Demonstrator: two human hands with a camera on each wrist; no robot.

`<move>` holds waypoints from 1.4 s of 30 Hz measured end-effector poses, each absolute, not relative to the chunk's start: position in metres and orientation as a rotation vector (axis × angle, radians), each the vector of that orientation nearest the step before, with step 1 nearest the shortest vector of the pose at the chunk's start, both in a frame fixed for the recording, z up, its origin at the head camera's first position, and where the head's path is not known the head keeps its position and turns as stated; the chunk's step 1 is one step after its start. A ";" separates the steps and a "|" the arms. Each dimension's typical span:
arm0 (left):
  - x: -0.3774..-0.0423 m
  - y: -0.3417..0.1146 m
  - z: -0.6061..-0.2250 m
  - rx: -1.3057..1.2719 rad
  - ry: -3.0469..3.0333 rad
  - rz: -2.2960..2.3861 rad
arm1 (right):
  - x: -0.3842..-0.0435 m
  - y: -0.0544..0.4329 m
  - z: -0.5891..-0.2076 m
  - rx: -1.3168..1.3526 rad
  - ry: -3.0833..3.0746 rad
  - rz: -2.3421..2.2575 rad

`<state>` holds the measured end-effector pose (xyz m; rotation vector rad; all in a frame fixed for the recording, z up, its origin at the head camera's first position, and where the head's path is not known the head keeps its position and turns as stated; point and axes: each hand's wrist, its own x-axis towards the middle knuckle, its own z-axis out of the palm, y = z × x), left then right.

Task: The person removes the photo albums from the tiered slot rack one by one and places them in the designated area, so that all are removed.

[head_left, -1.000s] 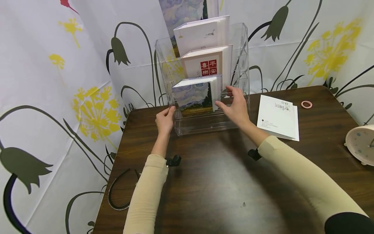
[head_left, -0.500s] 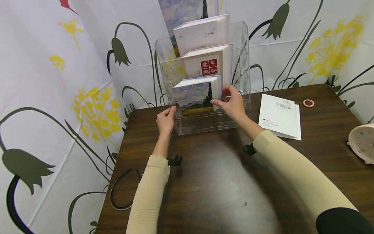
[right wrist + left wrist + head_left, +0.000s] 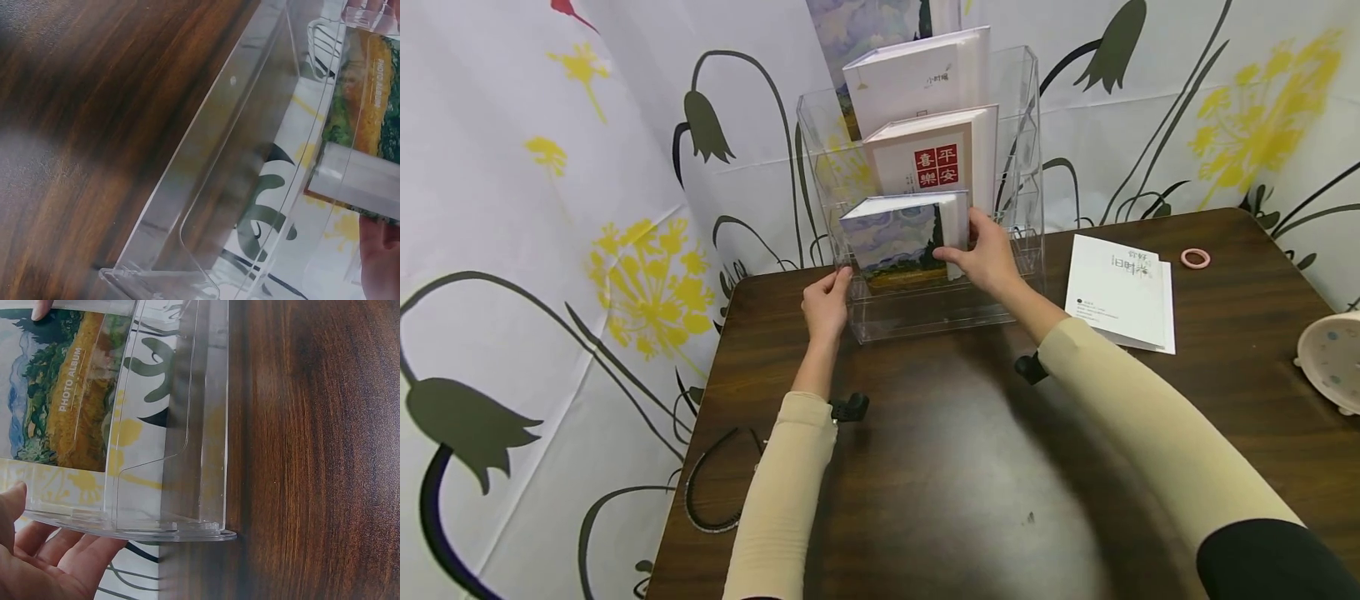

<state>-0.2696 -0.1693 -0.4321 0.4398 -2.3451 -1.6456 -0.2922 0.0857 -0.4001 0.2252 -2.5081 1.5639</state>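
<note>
Photo album [image 3: 891,250]: standing in clear rack [image 3: 917,322], in front of bk w/ red chars [image 3: 895,162].
R hand [image 3: 990,257]: I see it grasping album's R edge; thumb on front cover, other fingers behind, partly hidden.
L hand [image 3: 825,307]: I see it gripping rack's L wall, thumb on one face, fingers on other; thumb near album's L edge, apart.
Rack: upright on brown tabletop [image 3: 925,467].
</note>
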 end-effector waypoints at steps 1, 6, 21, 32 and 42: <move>-0.270 -0.169 -0.432 0.440 -2.341 -1.648 | -0.293 0.086 -0.399 0.236 -2.516 1.559; -0.272 -0.169 -0.431 0.448 -2.340 -1.646 | -0.294 0.087 -0.393 0.254 -2.549 1.537; -0.273 -0.171 -0.430 0.431 -2.372 -1.571 | -0.282 0.104 -0.372 0.292 -2.295 1.690; -0.273 -0.169 -0.433 0.440 -2.368 -1.594 | -0.235 0.135 -0.367 0.140 -2.008 1.848; -0.272 -0.170 -0.432 0.439 -2.389 -1.572 | -0.164 0.191 -0.386 -0.198 -1.777 2.175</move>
